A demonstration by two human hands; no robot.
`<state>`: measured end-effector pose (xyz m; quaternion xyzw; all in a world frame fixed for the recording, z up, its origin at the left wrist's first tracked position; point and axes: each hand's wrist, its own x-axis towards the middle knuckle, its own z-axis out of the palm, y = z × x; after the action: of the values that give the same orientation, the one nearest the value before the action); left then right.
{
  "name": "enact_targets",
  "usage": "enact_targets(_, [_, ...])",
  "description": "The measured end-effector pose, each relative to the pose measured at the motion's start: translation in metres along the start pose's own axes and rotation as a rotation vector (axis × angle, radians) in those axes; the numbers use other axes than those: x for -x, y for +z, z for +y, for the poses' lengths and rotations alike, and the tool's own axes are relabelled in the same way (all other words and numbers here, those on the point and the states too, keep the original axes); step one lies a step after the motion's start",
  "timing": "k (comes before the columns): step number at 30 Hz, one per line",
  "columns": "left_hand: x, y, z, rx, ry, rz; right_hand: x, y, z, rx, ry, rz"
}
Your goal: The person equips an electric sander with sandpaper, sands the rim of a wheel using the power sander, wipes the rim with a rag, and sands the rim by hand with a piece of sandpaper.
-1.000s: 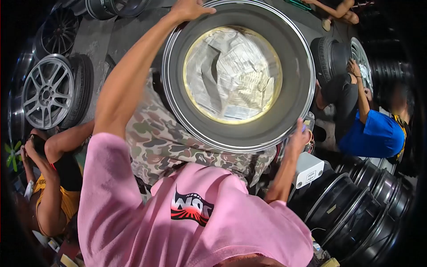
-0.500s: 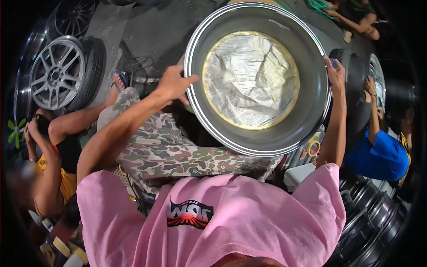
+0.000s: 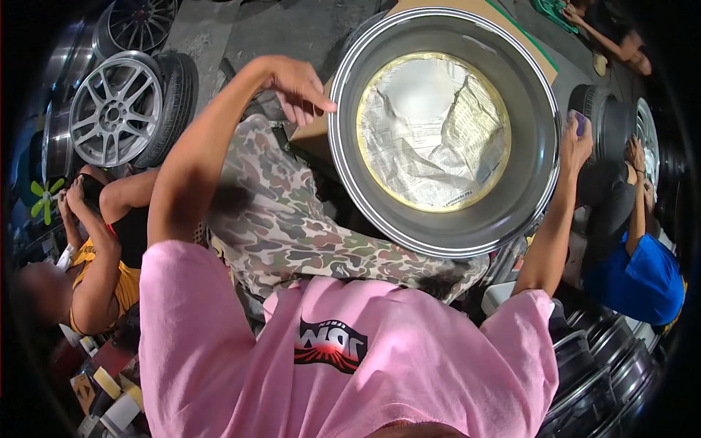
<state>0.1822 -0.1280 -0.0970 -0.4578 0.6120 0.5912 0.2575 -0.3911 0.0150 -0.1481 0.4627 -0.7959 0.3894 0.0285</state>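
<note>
A wheel rim stands tilted in front of me, its dark barrel facing up and pale lines running round its lip. Crumpled newspaper covers its centre, edged with yellowish masking tape. At the left lip, my left hand touches the edge with a fingertip, its other fingers bent and hanging loosely apart. Just outside the right lip, my right hand has its fingers closed on a small purple pad. How much of that hand touches the rim is unclear.
A silver spoked wheel leans against a tire at left. Cardboard lies beneath the rim. A person in yellow sits at left, another in blue at right. Dark rims are stacked at lower right.
My left hand has loosened from the rim's left lip and moved up, now touching with a fingertip. My right hand has shifted slightly down along the right side. The view has shifted a little.
</note>
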Motion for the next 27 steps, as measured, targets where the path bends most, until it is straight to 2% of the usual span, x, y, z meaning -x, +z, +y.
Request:
enact_targets(1, [-0.002,-0.006,0.003,-0.056,-0.006,-0.003,0.011,-0.006,-0.016,-0.009,-0.047,0.079])
enact_targets(4, [-0.011,-0.021,0.01,-0.016,-0.007,0.012,0.054,-0.002,-0.05,-0.294,0.117,-0.144])
enact_targets(8, [-0.017,-0.043,0.012,0.029,0.065,0.291,0.14,0.03,-0.134,-0.609,0.233,-0.444])
enact_targets(10, [-0.031,-0.049,0.007,0.061,0.235,0.44,0.173,0.055,-0.157,-0.556,0.228,-0.603])
enact_targets(12, [-0.051,-0.054,0.008,0.084,0.262,0.526,0.203,0.064,-0.206,-0.511,0.075,-0.648])
enact_targets(14, [-0.07,-0.065,-0.001,0.095,0.288,0.401,0.219,0.076,-0.24,-0.63,-0.038,-0.673])
enact_targets(15, [-0.07,-0.064,-0.002,0.099,0.302,0.339,0.219,0.08,-0.25,-0.583,-0.171,-0.649])
enact_targets(17, [-0.063,-0.055,-0.002,0.072,0.279,0.391,0.216,0.088,-0.267,-0.487,-0.434,-0.599])
enact_targets(20, [-0.058,-0.054,-0.011,0.008,0.221,0.416,0.215,0.103,-0.287,-0.56,-0.505,-0.54])
enact_targets(25, [-0.063,-0.062,-0.029,-0.206,0.071,0.43,0.235,0.112,-0.282,-0.416,-0.806,-0.541])
enact_targets(27, [-0.066,-0.065,-0.029,-0.19,0.115,0.477,0.226,0.117,-0.277,-0.353,-0.86,-0.545])
